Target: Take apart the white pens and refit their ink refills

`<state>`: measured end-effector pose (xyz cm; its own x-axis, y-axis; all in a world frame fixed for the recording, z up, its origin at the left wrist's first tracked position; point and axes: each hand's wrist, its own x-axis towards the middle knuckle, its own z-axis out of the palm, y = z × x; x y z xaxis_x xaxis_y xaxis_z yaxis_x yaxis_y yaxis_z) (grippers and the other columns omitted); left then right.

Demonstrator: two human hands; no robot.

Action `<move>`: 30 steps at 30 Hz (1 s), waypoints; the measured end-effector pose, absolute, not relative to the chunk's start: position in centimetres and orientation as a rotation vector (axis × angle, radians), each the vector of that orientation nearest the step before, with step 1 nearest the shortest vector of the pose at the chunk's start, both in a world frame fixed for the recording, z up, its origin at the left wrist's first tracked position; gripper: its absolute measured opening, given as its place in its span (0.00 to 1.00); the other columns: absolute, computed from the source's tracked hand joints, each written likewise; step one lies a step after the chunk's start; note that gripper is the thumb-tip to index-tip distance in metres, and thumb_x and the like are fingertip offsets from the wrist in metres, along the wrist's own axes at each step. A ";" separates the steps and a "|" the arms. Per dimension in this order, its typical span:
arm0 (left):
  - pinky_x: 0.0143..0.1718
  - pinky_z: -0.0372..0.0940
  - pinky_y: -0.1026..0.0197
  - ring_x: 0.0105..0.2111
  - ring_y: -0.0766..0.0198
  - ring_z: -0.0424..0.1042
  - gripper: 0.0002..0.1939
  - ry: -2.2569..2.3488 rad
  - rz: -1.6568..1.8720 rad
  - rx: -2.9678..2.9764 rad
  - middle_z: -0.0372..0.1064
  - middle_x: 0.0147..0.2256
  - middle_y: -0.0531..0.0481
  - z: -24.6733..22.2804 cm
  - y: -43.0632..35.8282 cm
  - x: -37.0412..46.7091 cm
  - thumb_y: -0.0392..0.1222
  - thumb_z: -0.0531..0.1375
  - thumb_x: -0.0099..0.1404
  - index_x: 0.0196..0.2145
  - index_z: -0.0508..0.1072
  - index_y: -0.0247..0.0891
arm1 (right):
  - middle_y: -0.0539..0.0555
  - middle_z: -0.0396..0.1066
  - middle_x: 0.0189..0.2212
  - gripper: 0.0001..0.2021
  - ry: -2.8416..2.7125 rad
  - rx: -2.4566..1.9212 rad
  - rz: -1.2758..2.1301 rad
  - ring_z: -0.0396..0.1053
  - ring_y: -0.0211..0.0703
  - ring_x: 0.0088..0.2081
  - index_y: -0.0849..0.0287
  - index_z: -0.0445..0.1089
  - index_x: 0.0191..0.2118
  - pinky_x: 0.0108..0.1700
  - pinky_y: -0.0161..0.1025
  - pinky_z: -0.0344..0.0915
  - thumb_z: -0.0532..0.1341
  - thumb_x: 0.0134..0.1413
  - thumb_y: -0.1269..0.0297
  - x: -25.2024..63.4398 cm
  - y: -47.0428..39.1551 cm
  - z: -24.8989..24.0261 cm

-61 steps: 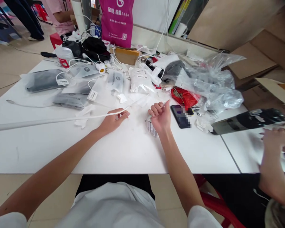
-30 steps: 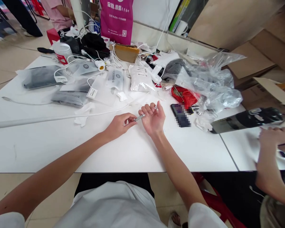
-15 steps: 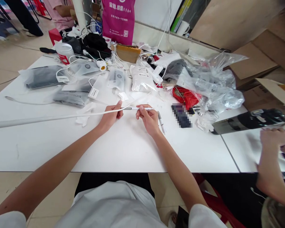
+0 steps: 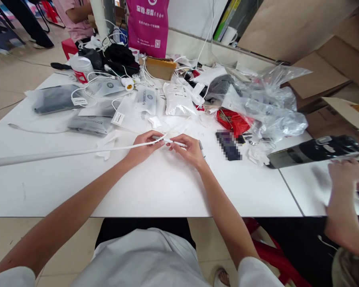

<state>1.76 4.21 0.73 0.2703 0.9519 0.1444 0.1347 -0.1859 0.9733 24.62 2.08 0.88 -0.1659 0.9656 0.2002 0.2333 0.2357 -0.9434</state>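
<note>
Both of my hands are together above the white table point(image 4: 155, 187), closed on a slim white pen point(image 4: 169, 140). My left hand point(image 4: 143, 146) pinches its left end, and my right hand point(image 4: 189, 148) grips it nearer the right end. The fingers hide part of the pen. A white cable point(image 4: 107, 150) runs in from the left and crosses in front of my left hand. Just right of my right hand lies another pen point(image 4: 201, 147), partly covered by it. A dark phone-like object point(image 4: 229, 145), pixelated, lies further right.
Plastic-wrapped packets point(image 4: 89, 122), a white pouch point(image 4: 179, 99) and a red bag point(image 4: 233, 120) crowd the table's back. A black bottle point(image 4: 315, 151) lies at right, near another person's hand point(image 4: 347, 171). Crumpled paper point(image 4: 106, 145) sits beyond my left forearm.
My hands have come closer together. My left hand has moved right along the pen, and the pen now tilts down to the right.
</note>
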 end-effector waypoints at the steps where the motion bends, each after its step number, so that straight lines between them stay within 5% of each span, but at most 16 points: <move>1: 0.40 0.67 0.59 0.39 0.58 0.76 0.18 1.050 1.041 1.616 0.82 0.43 0.47 0.7 4.3 1.7 0.56 0.72 0.64 0.44 0.82 0.42 | 0.56 0.84 0.42 0.15 -1.689 -1.174 0.919 0.81 0.48 0.41 0.54 0.78 0.46 0.45 0.45 0.75 0.69 0.64 0.47 24.8 2.2 0.8; 6: 0.38 0.64 0.57 0.33 0.59 0.70 0.15 1.163 0.985 1.846 0.80 0.39 0.48 0.3 4.4 1.4 0.57 0.66 0.70 0.40 0.84 0.43 | 0.58 0.80 0.48 0.14 -2.188 -1.159 0.484 0.78 0.51 0.47 0.52 0.75 0.58 0.51 0.48 0.70 0.56 0.75 0.62 25.6 2.7 0.2; 11: 0.43 0.65 0.55 0.37 0.54 0.71 0.20 1.177 0.931 1.994 0.77 0.34 0.47 -0.1 4.3 1.6 0.59 0.61 0.74 0.35 0.84 0.44 | 0.62 0.77 0.50 0.14 -2.274 -1.225 0.345 0.75 0.55 0.52 0.56 0.72 0.54 0.55 0.51 0.66 0.51 0.73 0.73 25.2 2.6 -0.4; 17: 0.43 0.63 0.55 0.37 0.55 0.70 0.20 1.154 0.895 2.046 0.76 0.33 0.48 -0.3 4.3 1.6 0.54 0.55 0.78 0.40 0.82 0.43 | 0.61 0.76 0.44 0.14 -2.364 -1.232 0.288 0.72 0.55 0.46 0.55 0.70 0.56 0.50 0.48 0.64 0.53 0.78 0.55 24.3 2.4 -0.5; 22: 0.39 0.60 0.57 0.30 0.59 0.65 0.23 1.225 0.835 2.151 0.68 0.27 0.50 0.0 4.5 1.3 0.51 0.51 0.80 0.30 0.73 0.40 | 0.62 0.76 0.47 0.12 -2.328 -1.335 0.154 0.72 0.56 0.47 0.55 0.70 0.52 0.49 0.49 0.64 0.51 0.79 0.60 24.6 2.6 -0.5; 26: 0.42 0.64 0.58 0.34 0.59 0.72 0.18 1.138 0.794 2.067 0.76 0.34 0.50 0.4 4.3 1.3 0.52 0.53 0.80 0.38 0.76 0.41 | 0.59 0.77 0.45 0.13 -2.379 -1.284 0.165 0.73 0.53 0.46 0.53 0.68 0.58 0.49 0.47 0.64 0.51 0.79 0.59 24.7 2.4 -0.2; 30: 0.48 0.67 0.57 0.44 0.56 0.77 0.14 1.057 0.763 2.022 0.80 0.44 0.50 0.1 4.3 1.3 0.54 0.59 0.77 0.46 0.78 0.43 | 0.58 0.77 0.42 0.16 -2.490 -1.318 0.006 0.72 0.52 0.44 0.55 0.73 0.50 0.48 0.46 0.61 0.48 0.81 0.58 24.5 2.3 0.0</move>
